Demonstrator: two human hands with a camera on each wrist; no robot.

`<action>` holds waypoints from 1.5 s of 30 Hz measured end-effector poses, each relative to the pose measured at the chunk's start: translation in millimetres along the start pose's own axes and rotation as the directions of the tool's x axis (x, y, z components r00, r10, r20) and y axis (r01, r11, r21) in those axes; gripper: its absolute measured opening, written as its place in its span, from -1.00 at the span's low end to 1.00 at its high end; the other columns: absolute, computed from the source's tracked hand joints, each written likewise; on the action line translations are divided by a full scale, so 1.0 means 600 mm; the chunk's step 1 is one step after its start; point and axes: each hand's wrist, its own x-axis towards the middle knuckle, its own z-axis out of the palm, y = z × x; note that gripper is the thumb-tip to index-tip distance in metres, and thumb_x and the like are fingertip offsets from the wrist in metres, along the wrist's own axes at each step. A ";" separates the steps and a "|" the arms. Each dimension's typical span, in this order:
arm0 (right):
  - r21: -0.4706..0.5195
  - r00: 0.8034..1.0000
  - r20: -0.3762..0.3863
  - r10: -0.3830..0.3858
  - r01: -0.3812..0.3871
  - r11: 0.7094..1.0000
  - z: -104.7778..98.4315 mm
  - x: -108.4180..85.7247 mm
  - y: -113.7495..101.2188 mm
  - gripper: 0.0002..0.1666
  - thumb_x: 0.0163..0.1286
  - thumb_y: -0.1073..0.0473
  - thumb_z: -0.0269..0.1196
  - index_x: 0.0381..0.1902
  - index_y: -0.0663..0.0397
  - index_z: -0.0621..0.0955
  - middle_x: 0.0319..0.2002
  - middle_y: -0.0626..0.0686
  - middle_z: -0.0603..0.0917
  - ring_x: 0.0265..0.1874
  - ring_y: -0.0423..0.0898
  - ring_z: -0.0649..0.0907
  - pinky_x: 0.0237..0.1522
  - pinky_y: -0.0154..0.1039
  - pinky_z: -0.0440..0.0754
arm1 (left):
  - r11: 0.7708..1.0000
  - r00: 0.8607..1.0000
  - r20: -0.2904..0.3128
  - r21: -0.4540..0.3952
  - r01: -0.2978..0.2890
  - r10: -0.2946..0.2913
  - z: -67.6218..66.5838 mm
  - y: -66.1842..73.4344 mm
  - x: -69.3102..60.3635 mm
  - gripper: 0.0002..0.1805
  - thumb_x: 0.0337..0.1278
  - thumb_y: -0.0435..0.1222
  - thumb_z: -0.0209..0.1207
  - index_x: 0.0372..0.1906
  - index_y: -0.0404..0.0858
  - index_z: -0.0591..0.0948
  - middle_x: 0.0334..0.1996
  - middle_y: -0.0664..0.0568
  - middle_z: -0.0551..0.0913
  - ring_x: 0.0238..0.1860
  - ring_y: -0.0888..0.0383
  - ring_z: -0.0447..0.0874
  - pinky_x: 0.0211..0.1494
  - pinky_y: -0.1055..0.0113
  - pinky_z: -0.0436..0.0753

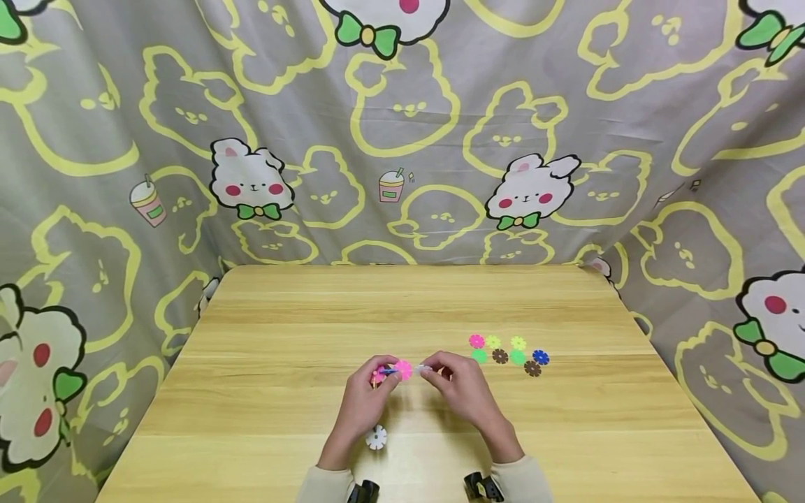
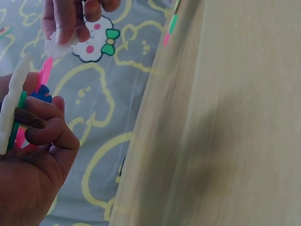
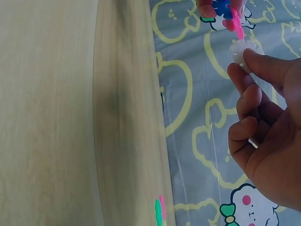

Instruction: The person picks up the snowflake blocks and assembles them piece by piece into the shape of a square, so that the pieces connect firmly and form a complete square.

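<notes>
My left hand (image 1: 371,384) grips a cluster of joined notched plastic discs. A pink disc (image 1: 403,369) sticks out towards the right hand, with a blue disc (image 2: 43,93) beside it. Close to the left wrist camera, a white disc (image 2: 14,101) shows edge-on, next to green and brown discs held by the fingers. Between thumb and forefinger, my right hand (image 1: 464,388) pinches another white disc (image 3: 241,52). Its rim is close to the pink disc's edge; I cannot tell whether they touch. A white disc (image 1: 376,437) also shows by the left wrist in the head view.
Several loose discs lie flat on the wooden table (image 1: 302,328) to the right, among them a pink disc (image 1: 476,341), a blue disc (image 1: 540,358) and a brown disc (image 1: 532,368). A patterned grey curtain (image 1: 302,126) hangs around the table's back and sides.
</notes>
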 end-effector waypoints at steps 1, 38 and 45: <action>-0.004 1.000 0.000 -0.001 0.001 1.000 0.000 0.000 -0.001 -0.88 0.29 0.00 0.30 -0.35 -0.12 0.69 -0.44 -0.24 0.69 -0.55 -0.38 0.48 -0.51 -0.44 0.47 | 1.000 1.000 0.000 -0.005 0.001 -0.001 0.000 0.001 0.000 -0.78 0.21 -0.11 0.25 -0.05 0.07 0.63 -0.35 0.07 0.60 -0.57 0.32 0.30 -0.53 0.49 0.34; -0.072 0.985 -0.097 -0.144 0.137 0.988 0.022 0.000 -0.001 -0.91 0.19 0.22 0.39 -0.34 -0.09 0.70 -0.45 -0.19 0.66 -0.51 -0.38 0.50 -0.47 -0.48 0.51 | 0.999 0.999 0.022 0.045 -0.025 0.024 0.009 -0.001 0.002 -0.84 0.25 -0.08 0.20 -0.13 0.03 0.63 -0.15 0.12 0.68 -0.12 0.17 0.56 -0.13 0.39 0.53; -0.060 0.996 -0.049 -0.075 0.072 0.996 0.011 -0.002 -0.002 -0.70 0.13 0.24 0.43 -0.14 -0.03 0.69 -0.39 -0.14 0.69 -0.51 -0.36 0.55 -0.45 -0.47 0.55 | 1.000 1.000 -0.004 0.026 -0.007 0.007 0.002 0.003 0.002 -0.84 0.21 -0.08 0.24 -0.15 0.03 0.63 -0.26 0.12 0.65 -0.32 0.19 0.48 -0.31 0.43 0.48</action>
